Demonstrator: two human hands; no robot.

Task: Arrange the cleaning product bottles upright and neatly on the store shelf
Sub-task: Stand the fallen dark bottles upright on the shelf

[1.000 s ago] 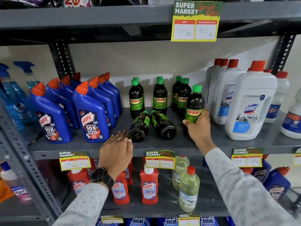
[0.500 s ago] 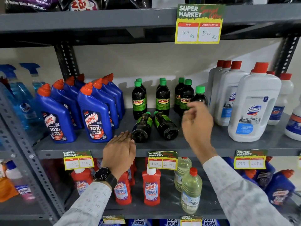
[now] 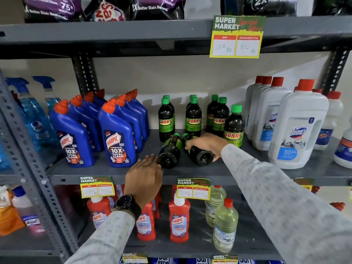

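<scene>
Centrally in the frame, two dark round plastic bottles with green labels lay on their sides on the grey metal store shelf [image 3: 247, 171], bases toward the camera. The right hand [image 3: 206, 143] wrapped its grip over the right-hand fallen bottle [image 3: 199, 156], fingers curled around its body. The left-hand fallen bottle [image 3: 170, 151] lay just beside it, and the left hand [image 3: 144, 173], fingers spread flat and holding nothing, rested at the shelf's front edge with its fingertips touching that bottle's base. Behind them, upright dark bottles with green caps [image 3: 193, 116] stood in rows. Blue angled-neck bottles with orange caps [image 3: 118, 138] stood at left, white jugs with red caps [image 3: 299, 124] at right.
</scene>
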